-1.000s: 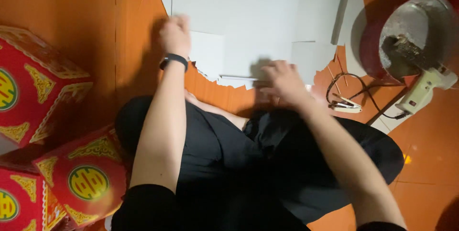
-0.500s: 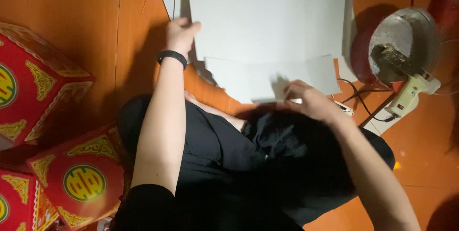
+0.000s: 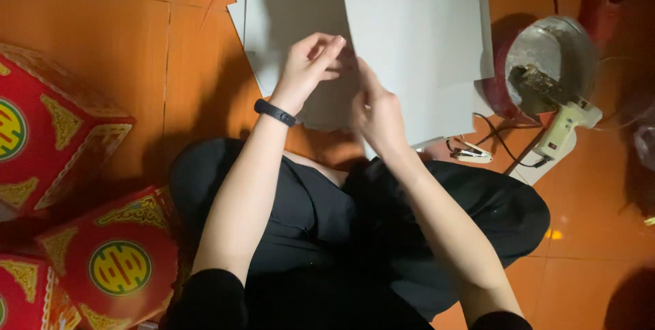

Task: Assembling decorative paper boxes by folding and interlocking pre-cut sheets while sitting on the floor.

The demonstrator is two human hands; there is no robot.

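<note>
While lying flat on the orange floor [image 3: 102, 50] straight ahead, long axis running away from the knees, grey cardboard sheet [image 3: 409, 36] pinched at near edge by left hand [image 3: 310, 64] and right hand [image 3: 375, 108], close together.

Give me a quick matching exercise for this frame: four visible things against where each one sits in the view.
Things:
1. grey card sheet
2. red and gold boxes
3. glue gun
4. black wristband

Places:
A. on the left hand's wrist
B. floor at left
C. floor at right, beside a round metal pot
D. top centre, held by both hands

Pairs: 1-D, 2-B, 3-C, 4-A
</note>
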